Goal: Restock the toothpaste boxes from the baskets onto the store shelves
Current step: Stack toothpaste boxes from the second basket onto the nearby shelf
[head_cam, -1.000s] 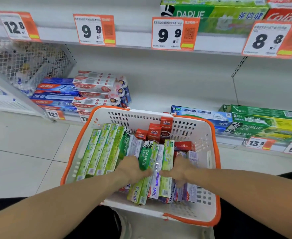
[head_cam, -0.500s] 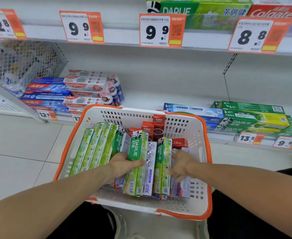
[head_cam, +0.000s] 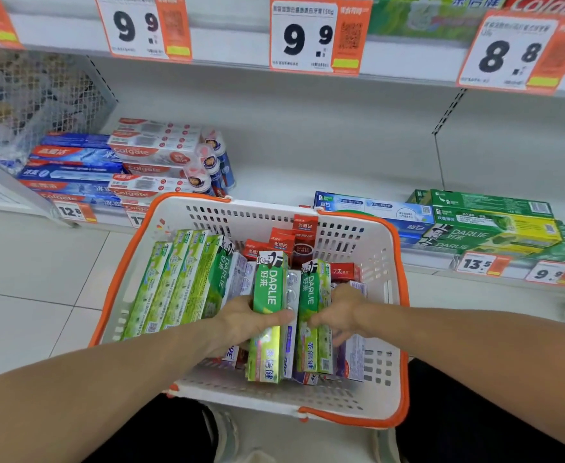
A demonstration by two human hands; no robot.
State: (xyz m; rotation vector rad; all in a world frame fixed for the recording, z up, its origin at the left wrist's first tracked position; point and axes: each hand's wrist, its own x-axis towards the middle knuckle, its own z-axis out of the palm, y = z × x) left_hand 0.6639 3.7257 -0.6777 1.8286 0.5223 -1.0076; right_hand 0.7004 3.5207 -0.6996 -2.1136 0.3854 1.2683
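Note:
A white basket with an orange rim [head_cam: 368, 235] sits on the floor before the bottom shelf, full of toothpaste boxes. My left hand [head_cam: 241, 320] grips a green Darlie box [head_cam: 269, 289], tilted up from the pile, thumb across its front. My right hand [head_cam: 343, 312] grips a second green Darlie box [head_cam: 313, 295] beside it. A silver box [head_cam: 293, 285] stands between the two. Several pale green boxes [head_cam: 174, 282] lean along the basket's left side, and small red boxes [head_cam: 291, 242] stand at the back.
The bottom shelf [head_cam: 291, 188] holds Colgate boxes [head_cam: 147, 155] at the left and green Darlie boxes [head_cam: 495, 225] at the right, with a bare gap behind the basket. Price tags [head_cam: 319, 35] hang from the shelf above. A wire mesh bin [head_cam: 34, 95] stands far left.
Both hands have lifted the two green Darlie boxes higher out of the basket pile. The view has moved closer to the shelf.

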